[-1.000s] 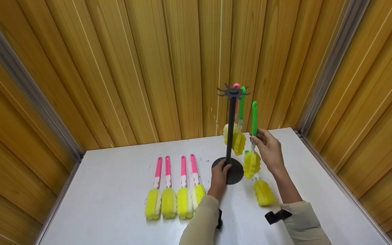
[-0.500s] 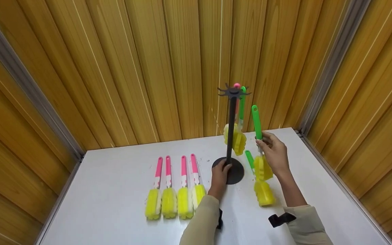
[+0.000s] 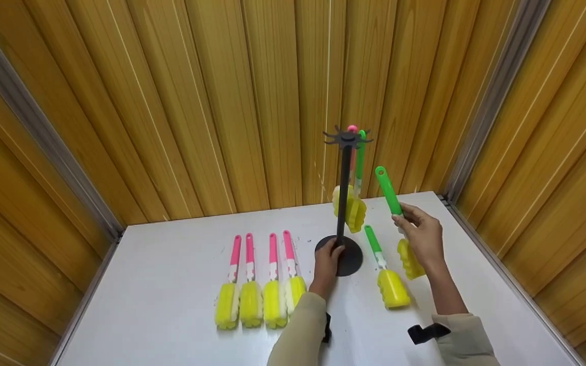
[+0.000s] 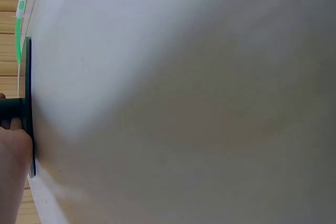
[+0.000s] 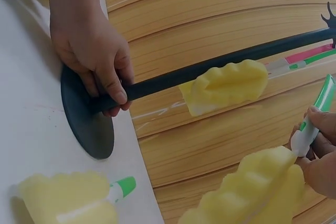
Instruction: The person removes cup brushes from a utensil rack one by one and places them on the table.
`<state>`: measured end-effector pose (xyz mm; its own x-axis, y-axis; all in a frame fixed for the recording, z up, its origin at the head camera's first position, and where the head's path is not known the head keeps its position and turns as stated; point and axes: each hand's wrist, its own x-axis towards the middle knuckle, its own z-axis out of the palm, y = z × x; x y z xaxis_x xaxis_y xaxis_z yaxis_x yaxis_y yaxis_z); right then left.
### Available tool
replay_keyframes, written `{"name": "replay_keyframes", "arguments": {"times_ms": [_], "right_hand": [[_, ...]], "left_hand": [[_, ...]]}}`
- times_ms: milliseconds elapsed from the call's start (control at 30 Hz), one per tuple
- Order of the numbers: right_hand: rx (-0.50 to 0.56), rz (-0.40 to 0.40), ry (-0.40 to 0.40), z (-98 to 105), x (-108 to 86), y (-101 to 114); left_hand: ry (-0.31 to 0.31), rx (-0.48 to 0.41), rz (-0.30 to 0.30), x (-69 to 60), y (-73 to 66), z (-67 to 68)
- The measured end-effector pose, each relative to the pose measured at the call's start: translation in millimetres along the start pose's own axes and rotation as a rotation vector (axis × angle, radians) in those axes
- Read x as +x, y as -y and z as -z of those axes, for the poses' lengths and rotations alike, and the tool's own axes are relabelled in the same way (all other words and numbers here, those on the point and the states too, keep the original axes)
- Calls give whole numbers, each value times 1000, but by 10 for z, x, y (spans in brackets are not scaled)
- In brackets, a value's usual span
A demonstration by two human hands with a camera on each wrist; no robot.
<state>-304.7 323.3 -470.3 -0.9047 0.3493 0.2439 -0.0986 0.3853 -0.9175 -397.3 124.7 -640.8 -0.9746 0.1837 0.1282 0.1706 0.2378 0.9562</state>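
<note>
In the head view my left hand grips the foot of a dark upright stand, just above its round base. Hooks fan out at the stand's top. Behind the pole hang a pink-handled sponge brush and a green-handled one. My right hand pinches a green-handled sponge brush at its handle's lower end, tilted, handle end up, right of the stand. Its yellow sponge is partly hidden by the hand. The right wrist view shows this brush and the left hand's grip.
Another green-handled sponge brush lies on the white table, right of the base. Several pink-handled sponge brushes lie in a row to the left. Wood-patterned panels enclose the table's back and sides.
My right hand has moved right and slightly down, away from the stand, with the green-handled brush, which tilts more now. The green-handled brush on the table has come into fuller view. My left hand stays put.
</note>
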Motion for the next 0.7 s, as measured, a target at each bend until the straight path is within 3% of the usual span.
{"name": "replay_keyframes", "arguments": {"times_ms": [233,567,700], "right_hand": [[2,-1,-10,78,-18,-58],[8,-81,-37,152,-48,-159],[5,-77,-66,170,-59,-232]], "left_hand": [[-3,1,-6,6,-6,1],[-5,6,-9,14,9,-2],[-16,15,-23,11,18,0]]}}
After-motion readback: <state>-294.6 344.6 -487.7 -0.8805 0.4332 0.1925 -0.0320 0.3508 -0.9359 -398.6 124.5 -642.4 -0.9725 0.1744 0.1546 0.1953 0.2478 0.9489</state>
